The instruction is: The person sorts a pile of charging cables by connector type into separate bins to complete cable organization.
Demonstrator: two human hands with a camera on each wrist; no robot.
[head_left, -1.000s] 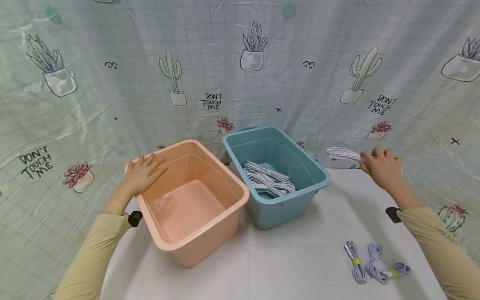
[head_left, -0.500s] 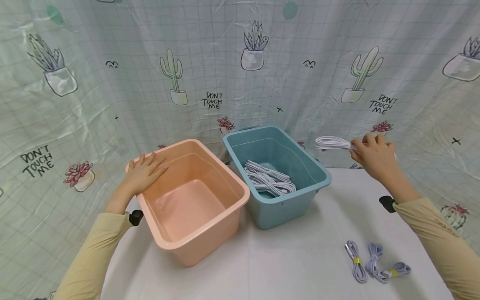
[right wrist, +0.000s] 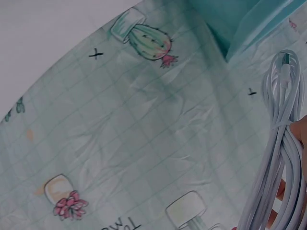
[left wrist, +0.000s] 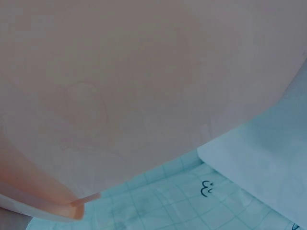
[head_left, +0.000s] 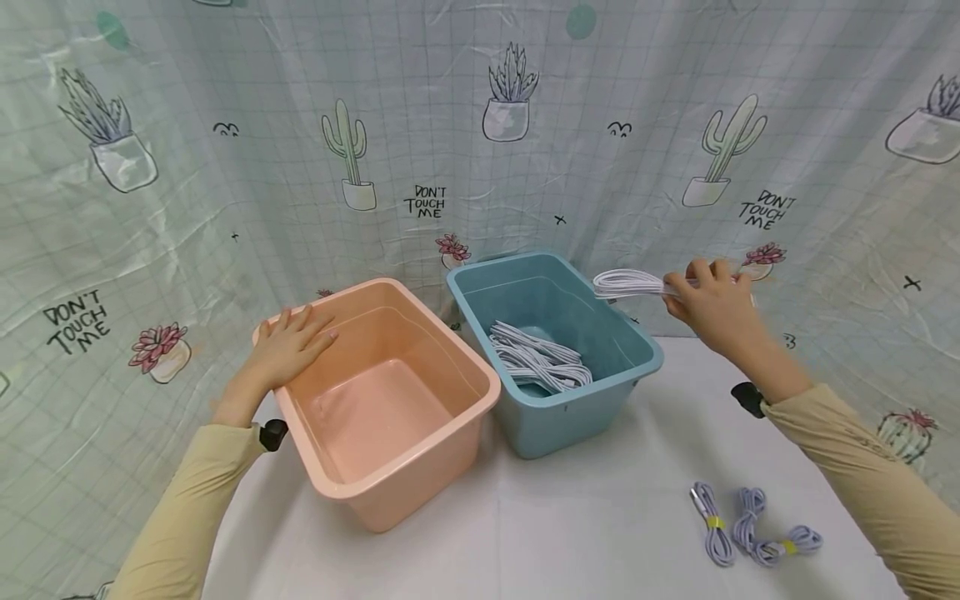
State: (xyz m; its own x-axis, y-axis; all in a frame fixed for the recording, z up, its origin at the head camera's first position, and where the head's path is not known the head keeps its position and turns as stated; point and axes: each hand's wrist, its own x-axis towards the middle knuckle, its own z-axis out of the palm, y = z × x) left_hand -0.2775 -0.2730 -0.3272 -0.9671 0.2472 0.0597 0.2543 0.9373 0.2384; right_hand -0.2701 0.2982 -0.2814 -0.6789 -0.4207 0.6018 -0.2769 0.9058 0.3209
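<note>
Right hand [head_left: 711, 304], raised over the table's far right corner, pinches a bundled white cable [head_left: 628, 284] between thumb and fingers. Left hand [head_left: 291, 350] rests, fingers apart, on the left corner of the orange tub's rim. Both forearms wear tan sleeves [head_left: 862, 471].

Behind everything hangs a gridded curtain [head_left: 420, 100] printed with potted cacti. Before it spreads the white table [head_left: 577, 525]. Towards the table's left edge stands the orange tub [head_left: 420, 479], the larger of two; its side fills most of the left wrist view. Next to it, nearer the far edge, stands the blue tub [head_left: 573, 429]; whether the tubs touch cannot be told.

A cable heap [head_left: 528, 354] lies inside the blue tub, towards its left and near walls. The white cable's looped end is near that tub's right rim; the right wrist view shows the two apart, with a plug [right wrist: 285, 72] inside the loop.

Near the table's right edge lie three smaller tied bundles: left bundle [head_left: 718, 546] with yellow tie, middle bundle [head_left: 746, 521], and right bundle [head_left: 802, 538], also yellow-tied.
</note>
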